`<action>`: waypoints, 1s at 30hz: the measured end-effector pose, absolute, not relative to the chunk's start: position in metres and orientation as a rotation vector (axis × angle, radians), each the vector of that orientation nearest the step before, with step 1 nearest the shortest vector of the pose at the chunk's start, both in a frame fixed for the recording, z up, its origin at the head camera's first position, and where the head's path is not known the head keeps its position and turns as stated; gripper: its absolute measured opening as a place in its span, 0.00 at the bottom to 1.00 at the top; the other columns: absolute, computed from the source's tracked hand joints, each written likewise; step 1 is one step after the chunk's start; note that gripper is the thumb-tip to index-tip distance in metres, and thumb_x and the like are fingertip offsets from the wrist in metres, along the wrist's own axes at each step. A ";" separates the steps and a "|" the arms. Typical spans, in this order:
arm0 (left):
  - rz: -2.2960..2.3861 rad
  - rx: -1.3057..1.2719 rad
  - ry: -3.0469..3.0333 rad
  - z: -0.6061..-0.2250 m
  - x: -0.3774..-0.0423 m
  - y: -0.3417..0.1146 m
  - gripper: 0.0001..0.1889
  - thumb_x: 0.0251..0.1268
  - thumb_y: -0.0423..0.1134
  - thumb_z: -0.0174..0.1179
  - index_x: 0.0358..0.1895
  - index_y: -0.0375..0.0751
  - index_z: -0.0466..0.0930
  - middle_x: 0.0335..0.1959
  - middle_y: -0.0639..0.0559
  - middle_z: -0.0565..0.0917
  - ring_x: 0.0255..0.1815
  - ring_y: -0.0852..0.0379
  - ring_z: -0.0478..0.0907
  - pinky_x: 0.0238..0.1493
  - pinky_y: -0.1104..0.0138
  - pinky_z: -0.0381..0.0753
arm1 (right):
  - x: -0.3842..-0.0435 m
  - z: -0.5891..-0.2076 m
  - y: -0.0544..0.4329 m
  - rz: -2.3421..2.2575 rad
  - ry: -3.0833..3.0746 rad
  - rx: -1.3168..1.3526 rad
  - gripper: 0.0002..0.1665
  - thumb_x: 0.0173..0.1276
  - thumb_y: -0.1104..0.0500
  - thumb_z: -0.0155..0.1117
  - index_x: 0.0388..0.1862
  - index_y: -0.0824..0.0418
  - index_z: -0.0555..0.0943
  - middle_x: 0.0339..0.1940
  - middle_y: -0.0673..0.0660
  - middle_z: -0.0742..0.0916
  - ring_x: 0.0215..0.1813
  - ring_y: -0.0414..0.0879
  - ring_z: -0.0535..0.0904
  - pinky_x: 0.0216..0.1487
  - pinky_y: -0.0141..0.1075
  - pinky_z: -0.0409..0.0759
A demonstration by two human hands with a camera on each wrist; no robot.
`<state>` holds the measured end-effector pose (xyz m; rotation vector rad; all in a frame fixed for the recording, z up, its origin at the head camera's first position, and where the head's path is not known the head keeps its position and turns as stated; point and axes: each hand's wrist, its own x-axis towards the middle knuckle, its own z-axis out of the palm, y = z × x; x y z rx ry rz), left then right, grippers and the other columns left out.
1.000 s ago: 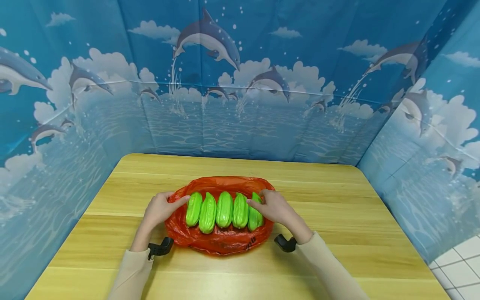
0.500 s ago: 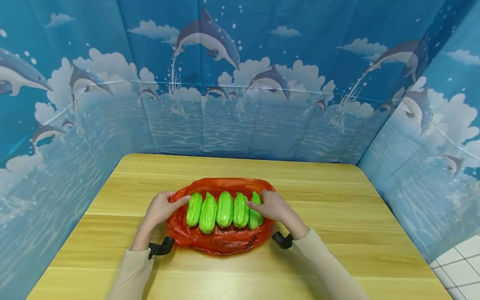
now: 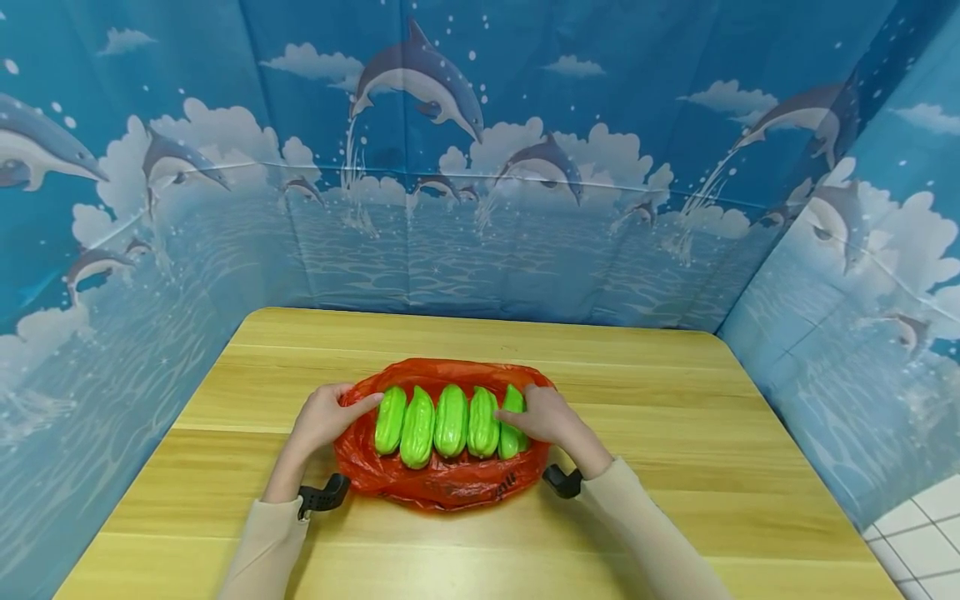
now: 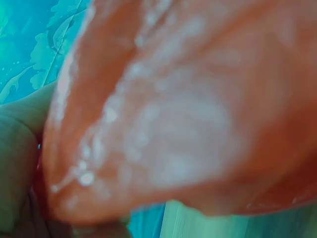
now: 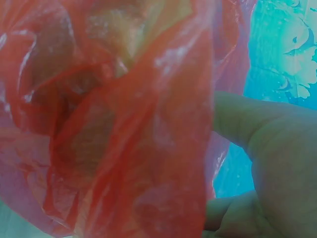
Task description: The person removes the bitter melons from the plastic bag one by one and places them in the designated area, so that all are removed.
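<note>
The red bag (image 3: pixel 450 493) sits on the desk (image 3: pixel 690 433), mouth spread around five green gourds (image 3: pixel 452 421) in a row. The left hand (image 3: pixel 322 419) and right hand (image 3: pixel 551 417) grip its opposite ends, each curled over the rim, thumb inside; how tightly, I cannot tell. The film looks thin, limp and slippery, likely to tear, so bunched handfuls of rim should hold better; the glossy gourds seem firm.

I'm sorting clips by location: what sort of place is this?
Perhaps a screened-off indoor corner: dolphin curtains on three sides of a wooden table, with white floor tiles lower right.
</note>
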<state>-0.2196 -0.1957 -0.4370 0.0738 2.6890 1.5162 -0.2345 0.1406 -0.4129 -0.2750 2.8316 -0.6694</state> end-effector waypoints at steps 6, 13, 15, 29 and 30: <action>1.509 0.080 2.698 -0.435 -0.219 -0.196 0.25 0.57 0.60 0.63 0.23 0.39 0.73 0.12 0.51 0.72 0.15 0.52 0.75 0.20 0.64 0.74 | -0.237 -0.416 0.142 -0.627 2.826 -0.271 0.43 0.63 0.40 0.64 0.58 0.77 0.69 0.44 0.68 0.81 0.33 0.50 0.77 0.36 0.44 0.75; 1.498 0.095 2.711 -0.434 -0.219 -0.196 0.26 0.57 0.61 0.62 0.22 0.40 0.71 0.12 0.51 0.72 0.15 0.53 0.74 0.21 0.65 0.73 | -0.238 -0.418 0.143 -0.613 2.772 -0.270 0.49 0.65 0.38 0.61 0.64 0.79 0.63 0.53 0.73 0.78 0.48 0.60 0.79 0.47 0.50 0.76; 1.499 0.095 2.709 -0.435 -0.219 -0.196 0.26 0.57 0.61 0.62 0.22 0.40 0.71 0.12 0.51 0.71 0.15 0.53 0.74 0.21 0.64 0.73 | -0.239 -0.418 0.143 -0.611 2.766 -0.272 0.49 0.65 0.38 0.60 0.64 0.79 0.63 0.53 0.74 0.78 0.47 0.60 0.79 0.48 0.50 0.76; 1.505 0.094 2.699 -0.435 -0.220 -0.196 0.25 0.57 0.60 0.63 0.23 0.40 0.73 0.13 0.51 0.73 0.15 0.53 0.75 0.20 0.64 0.74 | -0.239 -0.422 0.142 -0.621 2.790 -0.258 0.50 0.64 0.41 0.63 0.65 0.81 0.60 0.55 0.75 0.76 0.48 0.59 0.78 0.49 0.49 0.75; 1.506 0.093 2.698 -0.435 -0.220 -0.197 0.25 0.57 0.60 0.63 0.23 0.40 0.73 0.13 0.51 0.73 0.15 0.53 0.75 0.20 0.64 0.74 | -0.239 -0.423 0.142 -0.620 2.794 -0.258 0.50 0.64 0.42 0.63 0.65 0.81 0.60 0.56 0.75 0.76 0.48 0.58 0.78 0.49 0.49 0.76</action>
